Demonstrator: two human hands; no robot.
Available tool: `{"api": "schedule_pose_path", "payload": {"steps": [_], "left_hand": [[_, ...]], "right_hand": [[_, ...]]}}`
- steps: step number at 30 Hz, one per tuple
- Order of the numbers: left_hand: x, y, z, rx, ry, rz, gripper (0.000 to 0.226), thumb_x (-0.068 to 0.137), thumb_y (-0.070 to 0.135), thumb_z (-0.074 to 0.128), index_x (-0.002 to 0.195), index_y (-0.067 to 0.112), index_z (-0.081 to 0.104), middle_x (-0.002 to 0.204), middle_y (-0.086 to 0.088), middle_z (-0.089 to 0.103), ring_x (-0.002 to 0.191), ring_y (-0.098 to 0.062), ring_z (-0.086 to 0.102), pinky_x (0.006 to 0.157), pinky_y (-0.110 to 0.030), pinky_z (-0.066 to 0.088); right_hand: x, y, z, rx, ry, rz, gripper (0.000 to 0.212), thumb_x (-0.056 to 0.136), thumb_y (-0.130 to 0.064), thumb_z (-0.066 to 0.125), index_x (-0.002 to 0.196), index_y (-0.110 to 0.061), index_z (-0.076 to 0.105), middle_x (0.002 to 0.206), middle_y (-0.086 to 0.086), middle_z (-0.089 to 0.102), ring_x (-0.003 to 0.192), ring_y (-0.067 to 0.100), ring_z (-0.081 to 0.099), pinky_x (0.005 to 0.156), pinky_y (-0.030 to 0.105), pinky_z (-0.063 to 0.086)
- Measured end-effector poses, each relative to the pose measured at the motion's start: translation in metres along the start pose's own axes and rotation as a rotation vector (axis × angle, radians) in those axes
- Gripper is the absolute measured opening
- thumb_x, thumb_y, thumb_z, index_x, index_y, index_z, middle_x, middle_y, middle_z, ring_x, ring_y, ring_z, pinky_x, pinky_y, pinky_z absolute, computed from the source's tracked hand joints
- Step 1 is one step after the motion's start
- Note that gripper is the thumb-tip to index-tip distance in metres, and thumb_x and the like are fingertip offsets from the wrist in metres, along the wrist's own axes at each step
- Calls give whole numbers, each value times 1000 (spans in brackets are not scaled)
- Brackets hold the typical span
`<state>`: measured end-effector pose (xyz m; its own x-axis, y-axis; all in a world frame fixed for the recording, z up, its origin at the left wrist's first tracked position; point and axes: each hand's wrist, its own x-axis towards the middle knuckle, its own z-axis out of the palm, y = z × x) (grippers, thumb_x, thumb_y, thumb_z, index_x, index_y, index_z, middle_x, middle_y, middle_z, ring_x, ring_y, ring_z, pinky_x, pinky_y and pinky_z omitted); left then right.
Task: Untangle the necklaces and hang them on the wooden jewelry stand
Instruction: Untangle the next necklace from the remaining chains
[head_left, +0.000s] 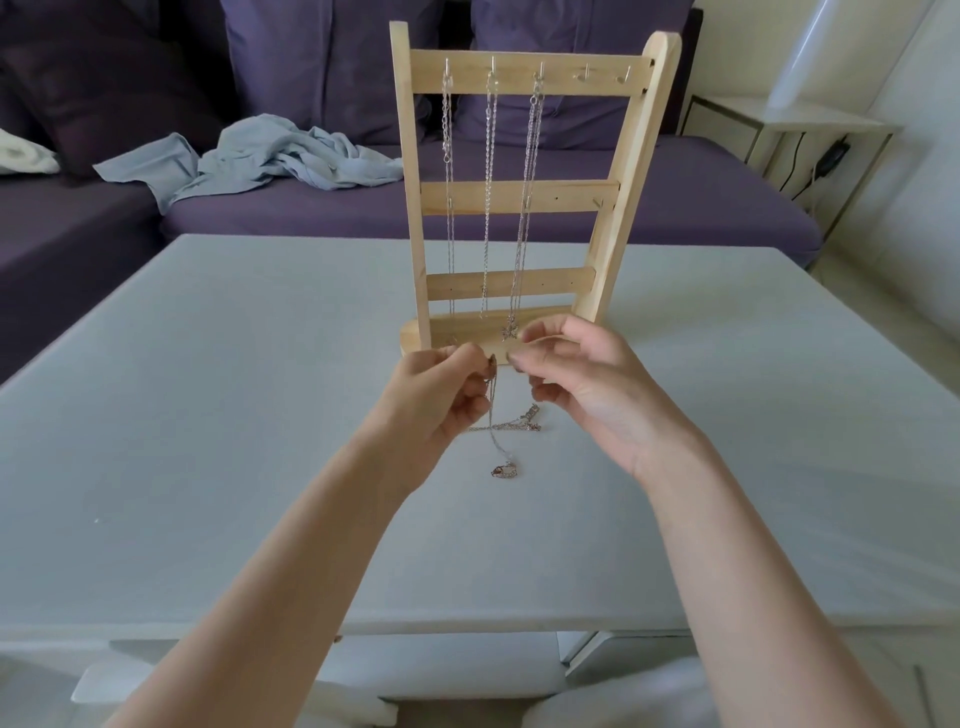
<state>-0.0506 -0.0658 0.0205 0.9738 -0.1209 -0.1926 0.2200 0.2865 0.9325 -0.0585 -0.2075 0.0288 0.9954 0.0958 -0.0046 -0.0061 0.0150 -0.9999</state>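
The wooden jewelry stand (519, 192) rises upright at the middle of the white table (208, 415). Three silver necklaces (488, 182) hang from its three left top hooks; the two right hooks (605, 75) are bare. Just in front of the stand's base, my left hand (441, 395) and my right hand (582, 384) each pinch a thin silver chain (493, 421) between fingertips. The chain drops from my fingers to the table, where its pendant (505, 470) lies. Another piece of chain (524, 423) lies crossed under it.
A purple sofa (519, 218) runs behind the table, with a crumpled light blue cloth (260, 161) on its seat. A white side table (810, 130) with a black cable stands at the right. White furniture edges show below the table's near edge.
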Motion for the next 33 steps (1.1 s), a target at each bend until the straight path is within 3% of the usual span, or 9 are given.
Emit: {"api": "schedule_pose_path", "payload": {"steps": [3, 5, 9, 12, 17, 21, 25, 29, 33], "left_hand": [[0, -4, 0, 138, 36, 34, 2, 86, 5, 53, 86, 4, 51, 65, 1, 48, 51, -8, 43, 54, -18, 44], [1, -6, -1, 294, 77, 118, 17, 84, 9, 57, 98, 7, 46, 73, 1, 51, 54, -8, 45, 59, -18, 42], [-6, -6, 3, 707, 129, 517, 26, 80, 4, 59, 83, 18, 37, 71, 4, 50, 53, -4, 40, 47, -10, 34], [-6, -6, 3, 800, 113, 617, 35, 79, 3, 59, 76, 26, 33, 70, 6, 49, 54, 0, 41, 50, -10, 35], [-3, 4, 1, 504, 68, 395, 18, 87, 2, 52, 80, 19, 49, 60, 11, 53, 49, 0, 45, 57, -16, 41], [-5, 10, -3, 374, -6, 297, 30, 89, 1, 45, 73, 18, 64, 56, 11, 48, 54, -4, 45, 68, -21, 45], [-7, 12, -6, 279, -21, 239, 29, 90, 5, 48, 70, 19, 65, 61, 9, 51, 64, -11, 44, 77, -25, 44], [-6, 15, -10, 80, -56, 123, 24, 89, 5, 45, 72, 16, 60, 70, 3, 48, 68, -11, 47, 71, -22, 46], [-4, 14, -12, 39, -39, 67, 21, 87, 4, 46, 74, 13, 60, 79, -2, 50, 73, -15, 48, 65, -21, 51]], "right_hand": [[1, 2, 5, -103, 7, -33, 15, 81, -9, 70, 91, -15, 60, 78, -2, 64, 74, 8, 58, 67, 21, 45], [2, 2, 6, -137, 18, -28, 17, 80, -8, 70, 91, -15, 60, 74, -5, 65, 74, 9, 59, 68, 21, 45], [3, 4, 5, -142, 31, 19, 19, 79, -4, 66, 92, -16, 60, 71, -2, 65, 70, 14, 57, 72, 27, 45], [4, 5, 5, -124, 33, 24, 20, 78, -2, 65, 92, -15, 60, 70, -2, 64, 69, 16, 56, 72, 27, 45], [3, 3, 3, -207, 34, -10, 20, 84, -2, 58, 87, -19, 67, 79, -2, 62, 73, 9, 55, 69, 21, 46], [1, 5, 4, -252, -97, 75, 16, 89, -18, 56, 89, -15, 72, 89, -4, 69, 81, 8, 58, 72, 23, 44], [-1, 7, 8, -209, -213, 132, 33, 97, -29, 43, 80, -16, 68, 78, 0, 71, 83, 13, 64, 77, 28, 41], [-3, 4, 7, -85, -212, 161, 32, 98, -26, 43, 81, -10, 65, 66, 4, 65, 74, 19, 63, 83, 35, 45], [-4, 2, 6, -22, -162, 143, 16, 92, -14, 54, 87, -3, 65, 56, -3, 51, 56, 12, 52, 65, 24, 45]]}}
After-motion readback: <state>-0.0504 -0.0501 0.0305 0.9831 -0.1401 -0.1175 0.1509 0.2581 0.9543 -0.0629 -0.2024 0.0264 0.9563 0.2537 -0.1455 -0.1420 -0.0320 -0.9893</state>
